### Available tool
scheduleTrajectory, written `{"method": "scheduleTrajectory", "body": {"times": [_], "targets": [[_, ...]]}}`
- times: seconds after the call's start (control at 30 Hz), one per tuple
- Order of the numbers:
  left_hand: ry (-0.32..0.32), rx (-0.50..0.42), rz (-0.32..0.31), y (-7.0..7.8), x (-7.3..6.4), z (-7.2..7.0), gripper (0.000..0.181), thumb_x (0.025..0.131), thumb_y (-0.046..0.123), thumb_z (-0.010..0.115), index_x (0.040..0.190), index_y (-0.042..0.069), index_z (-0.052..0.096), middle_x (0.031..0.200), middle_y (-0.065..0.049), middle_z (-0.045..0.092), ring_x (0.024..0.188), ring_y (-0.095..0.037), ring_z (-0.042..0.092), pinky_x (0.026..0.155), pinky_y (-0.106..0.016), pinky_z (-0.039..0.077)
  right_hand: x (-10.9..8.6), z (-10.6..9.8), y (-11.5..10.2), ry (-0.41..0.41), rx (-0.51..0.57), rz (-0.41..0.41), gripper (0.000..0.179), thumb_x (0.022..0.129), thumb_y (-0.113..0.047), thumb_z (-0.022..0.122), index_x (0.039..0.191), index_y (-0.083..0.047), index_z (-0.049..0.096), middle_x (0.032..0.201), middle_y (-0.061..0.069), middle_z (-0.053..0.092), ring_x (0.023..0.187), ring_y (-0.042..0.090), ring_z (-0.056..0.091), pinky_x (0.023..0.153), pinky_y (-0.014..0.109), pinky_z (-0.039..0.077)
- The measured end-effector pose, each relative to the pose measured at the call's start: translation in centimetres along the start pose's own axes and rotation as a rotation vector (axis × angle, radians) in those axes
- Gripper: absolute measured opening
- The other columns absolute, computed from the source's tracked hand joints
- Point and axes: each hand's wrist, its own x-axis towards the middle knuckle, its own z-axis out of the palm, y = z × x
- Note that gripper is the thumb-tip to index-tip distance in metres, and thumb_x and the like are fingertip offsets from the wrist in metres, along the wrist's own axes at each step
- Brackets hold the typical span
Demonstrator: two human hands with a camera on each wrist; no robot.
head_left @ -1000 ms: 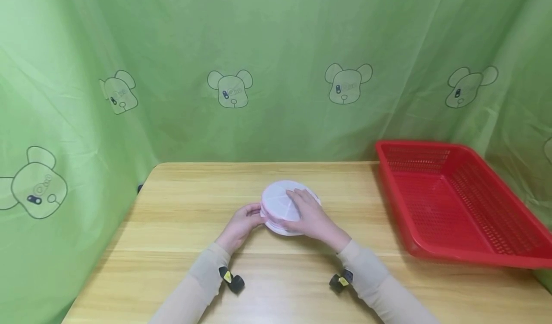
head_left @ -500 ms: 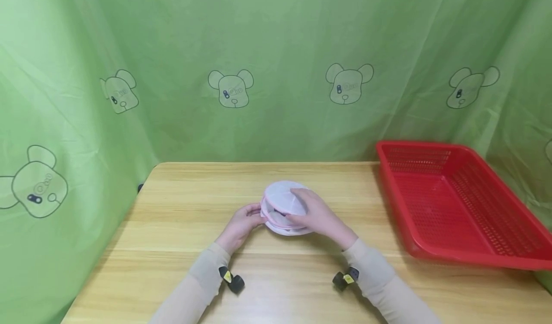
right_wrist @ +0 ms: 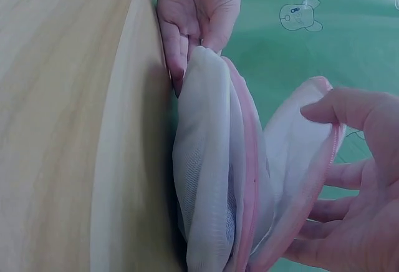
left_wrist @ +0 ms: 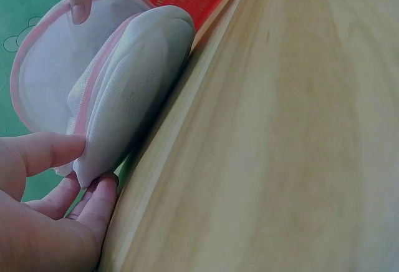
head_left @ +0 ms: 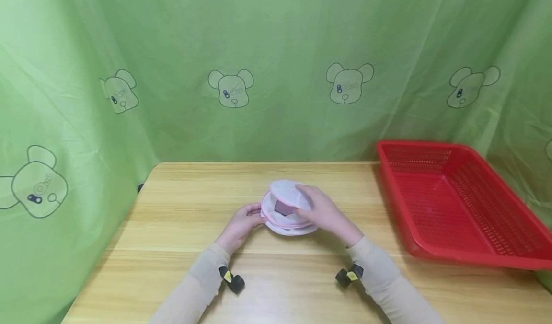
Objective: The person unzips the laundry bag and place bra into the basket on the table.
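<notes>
A round white mesh laundry bag (head_left: 286, 230) with pink zipper trim lies on the table, its lid (head_left: 284, 190) tilted up on the near side. Through the gap shows a small purple and dark patch (head_left: 283, 208) inside the bag. My left hand (head_left: 241, 224) pinches the bag's left edge, thumb above and fingers beneath, as the left wrist view shows. With the thumb on the lid's inner face and the fingers behind it, my right hand (head_left: 326, 214) holds the lid raised. In the right wrist view the pink zipper band (right_wrist: 249, 160) runs along the bag's mouth.
A red plastic basket (head_left: 409, 228) with perforated sides stands on the right of the wooden table (head_left: 194, 190). Green curtains (head_left: 289, 132) with bear-head prints hang behind and at both sides.
The lid has gone from lying nearly flat to standing tilted up, uncovering the bag's inside. My right hand has moved slightly right with it; the left hand has stayed in place.
</notes>
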Motion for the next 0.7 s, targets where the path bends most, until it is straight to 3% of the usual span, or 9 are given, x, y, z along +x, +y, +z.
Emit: {"method": "scheduleTrajectory", "body": {"times": [0.3,0.7], "targets": [[0.009,0.013,0.001,-0.11,0.09,-0.01,0.054,0.084,0.000,0.065,0.134,-0.009,0.046,0.135,-0.027,0.053,0.117,-0.025,0.059,0.103,-0.034,0.049,0.08,-0.32,0.22,0.027,0.014,0.003,0.068,0.087,-0.026,0.068,0.146,-0.004,0.041,0.147,0.023,0.043,0.134,0.043,0.042,0.109,0.062,0.036],[0.020,0.005,-0.004,-0.10,0.10,0.05,0.054,0.083,-0.002,0.066,0.133,-0.008,0.048,0.134,-0.026,0.055,0.112,-0.021,0.061,0.101,-0.033,0.050,0.36,-0.93,0.58,0.097,0.027,0.022,0.046,0.098,-0.012,0.048,0.142,0.001,0.044,0.144,0.027,0.045,0.134,0.046,0.042,0.112,0.060,0.033]]}}
